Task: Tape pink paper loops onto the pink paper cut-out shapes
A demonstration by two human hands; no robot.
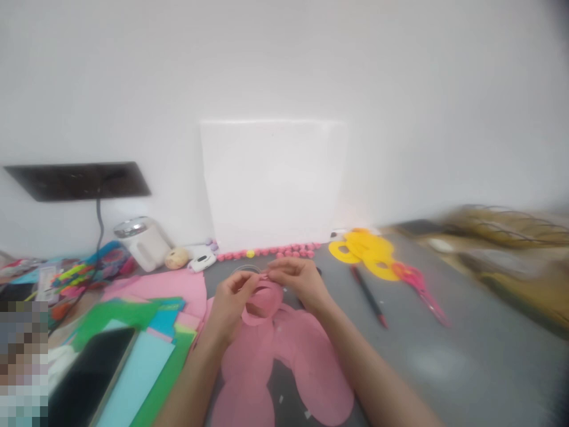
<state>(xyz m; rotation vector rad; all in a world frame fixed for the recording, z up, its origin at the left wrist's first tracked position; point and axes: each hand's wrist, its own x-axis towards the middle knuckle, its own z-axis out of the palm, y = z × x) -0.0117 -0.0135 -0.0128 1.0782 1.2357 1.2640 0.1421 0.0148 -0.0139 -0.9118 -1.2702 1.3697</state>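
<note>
My left hand [237, 296] and my right hand [300, 279] meet in the middle, thumbs and fingertips pinched together at the top edge of a pink paper spiral [267, 295]. The spiral's cut bands hang below my fingers. What exactly lies between the fingertips is small and partly hidden. Beneath my forearms, several round pink paper pieces [322, 367] overlap on the grey table [444, 362]. Behind my hands runs a row of small pink paper rolls [267, 252], with one yellow roll [250, 254] among them.
Yellow paper spirals [368, 249], pink scissors [424, 293] and a black pencil [368, 296] lie to the right. Coloured paper sheets [137, 379] and a phone [95, 370] are at left, a white jar [144, 243] behind. White paper [273, 184] leans against the wall.
</note>
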